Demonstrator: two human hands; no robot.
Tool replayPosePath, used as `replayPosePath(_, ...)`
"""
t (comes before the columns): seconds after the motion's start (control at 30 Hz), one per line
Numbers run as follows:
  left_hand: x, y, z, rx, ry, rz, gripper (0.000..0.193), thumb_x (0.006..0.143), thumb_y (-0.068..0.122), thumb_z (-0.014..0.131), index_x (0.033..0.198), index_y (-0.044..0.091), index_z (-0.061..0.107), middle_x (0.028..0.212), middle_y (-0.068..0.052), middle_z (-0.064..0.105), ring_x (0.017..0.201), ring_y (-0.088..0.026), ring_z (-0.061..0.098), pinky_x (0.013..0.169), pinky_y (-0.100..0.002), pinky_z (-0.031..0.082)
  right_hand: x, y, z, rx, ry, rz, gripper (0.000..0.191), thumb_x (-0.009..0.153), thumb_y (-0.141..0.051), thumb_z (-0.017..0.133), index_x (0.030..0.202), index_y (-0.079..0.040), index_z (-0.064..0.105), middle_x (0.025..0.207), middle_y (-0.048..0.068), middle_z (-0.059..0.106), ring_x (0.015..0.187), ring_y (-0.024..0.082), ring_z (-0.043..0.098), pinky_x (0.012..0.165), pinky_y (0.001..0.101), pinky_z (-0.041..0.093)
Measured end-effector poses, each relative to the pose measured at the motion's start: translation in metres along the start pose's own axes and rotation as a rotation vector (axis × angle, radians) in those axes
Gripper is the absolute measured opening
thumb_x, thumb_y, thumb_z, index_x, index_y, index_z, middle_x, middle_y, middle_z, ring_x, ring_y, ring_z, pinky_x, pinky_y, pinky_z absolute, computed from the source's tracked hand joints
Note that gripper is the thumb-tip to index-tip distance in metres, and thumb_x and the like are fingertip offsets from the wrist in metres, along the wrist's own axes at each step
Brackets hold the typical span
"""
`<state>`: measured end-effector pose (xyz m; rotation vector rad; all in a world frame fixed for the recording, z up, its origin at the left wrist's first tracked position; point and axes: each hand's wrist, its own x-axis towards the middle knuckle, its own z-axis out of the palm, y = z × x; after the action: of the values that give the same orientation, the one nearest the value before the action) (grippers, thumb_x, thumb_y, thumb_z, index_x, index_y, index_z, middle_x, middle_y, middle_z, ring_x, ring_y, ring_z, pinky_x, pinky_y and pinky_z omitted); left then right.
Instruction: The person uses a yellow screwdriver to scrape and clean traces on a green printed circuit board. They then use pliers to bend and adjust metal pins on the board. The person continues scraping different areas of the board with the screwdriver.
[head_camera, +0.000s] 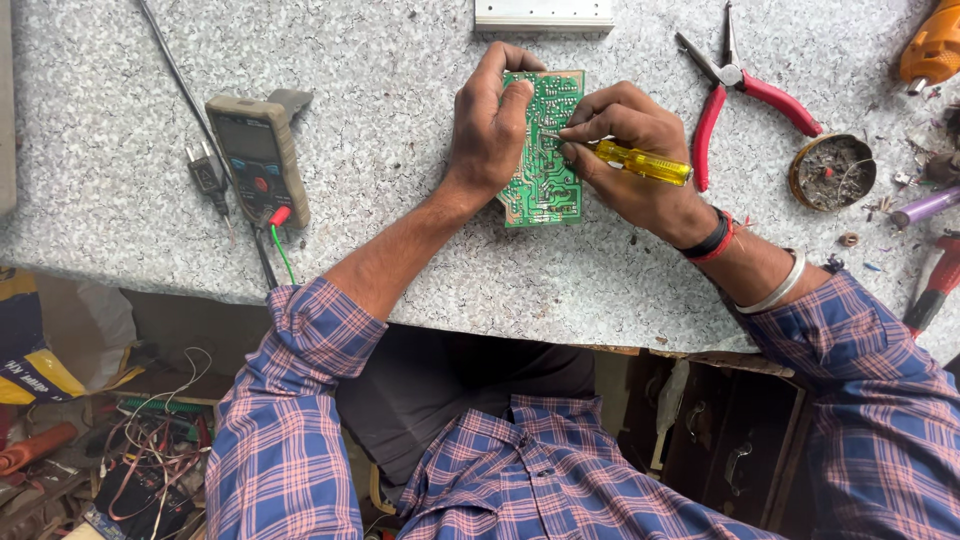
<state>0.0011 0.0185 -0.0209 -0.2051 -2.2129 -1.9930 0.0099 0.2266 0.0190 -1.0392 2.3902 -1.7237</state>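
A green circuit board (545, 150) lies solder-side up on the speckled counter (400, 80); the left hand (490, 125) grips its left edge, fingers clenched on it. The right hand (625, 150) grasps a yellow-handled screwdriver (640, 162), tip on the board; red-handled pliers (740, 95) lie to the right, a multimeter (258, 155) to the left.

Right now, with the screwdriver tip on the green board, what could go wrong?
1. The yellow screwdriver in the right hand could slip and scratch the green circuit board, or jab the left hand holding it.
2. Only the left hand steadies the board on the table, so it may shift.
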Motion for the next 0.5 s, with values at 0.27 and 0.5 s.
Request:
replayPosePath(0.27,-0.0001,0.0017,0.0003,0.023,-0.011,0.007,0.020,0.099,0.014,0.047,0.108,0.000,0.058,0.098,-0.011,0.068,0.089,-0.017,0.066,0.082,-0.036,0.056,0.0012,-0.0011,-0.0047,-0.019,-0.062,-0.009,0.012,0.095,0.002,0.081,0.101,0.001,0.071,0.113,0.009,0.066,0.099,0.013,0.069,0.084,0.0256,0.059)
replayPosePath(0.5,0.0000,0.0036,0.0016,0.005,0.004,-0.045,0.021,0.097,0.015,0.048,0.106,0.000,0.059,0.095,-0.010,0.069,0.087,-0.017,0.066,0.080,-0.035,0.056,0.0012,0.0018,0.0002,0.024,-0.008,0.012,0.011,0.096,0.003,0.080,0.100,0.000,0.070,0.115,0.008,0.066,0.098,0.012,0.070,0.084,0.0255,0.061)
